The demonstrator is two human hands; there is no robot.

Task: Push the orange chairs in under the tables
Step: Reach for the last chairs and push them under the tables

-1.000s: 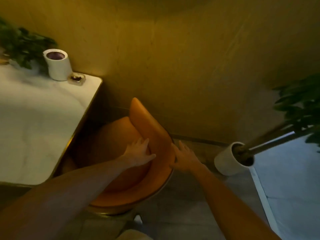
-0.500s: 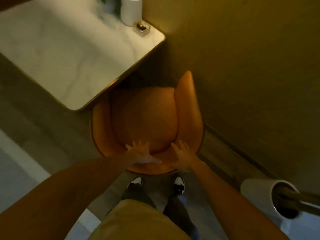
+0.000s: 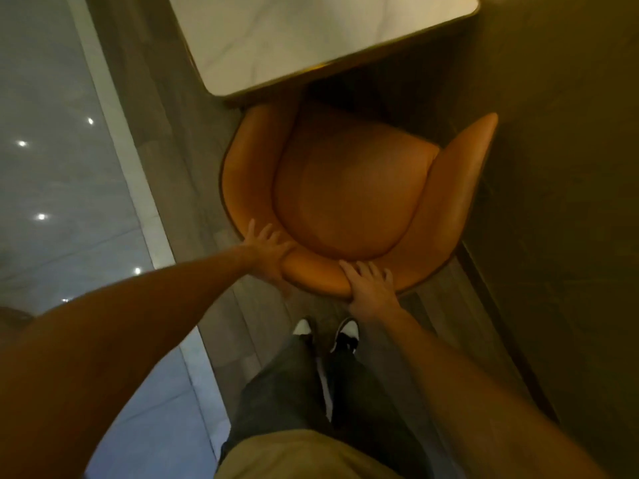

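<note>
On the far left lies a glossy grey floor (image 3: 52, 188) with small bright light reflections on it, and a pale strip (image 3: 138, 188) runs along its right border from far to near. To the right of this strip the floor is of darker wooden planks (image 3: 193, 160). The left hand (image 3: 268, 252) comes in from the near left on a long bare forearm and lies on the left curve of the chair's backrest, the fingers spread over the top and the thumb hooked down on the outer side, so it clasps the padded rim loosely. In the middle stands the orange chair (image 3: 349, 188), seen from above: a round seat with a curved backrest that wraps around it and rises to a pointed wing at the right. Its far front edge is just under the near border of the white marble table (image 3: 311, 43), which has a gold rim; most of the seat is not under the table. Near the bottom, two shoes (image 3: 342, 331) with white toes and dark trousers (image 3: 311, 392) are visible just behind the chair. The right hand (image 3: 370, 286) rests on the near middle of the backrest, fingers over the top edge, holding it. On the far right a dull yellow wall (image 3: 560, 167) stands close beside the chair's right wing.
</note>
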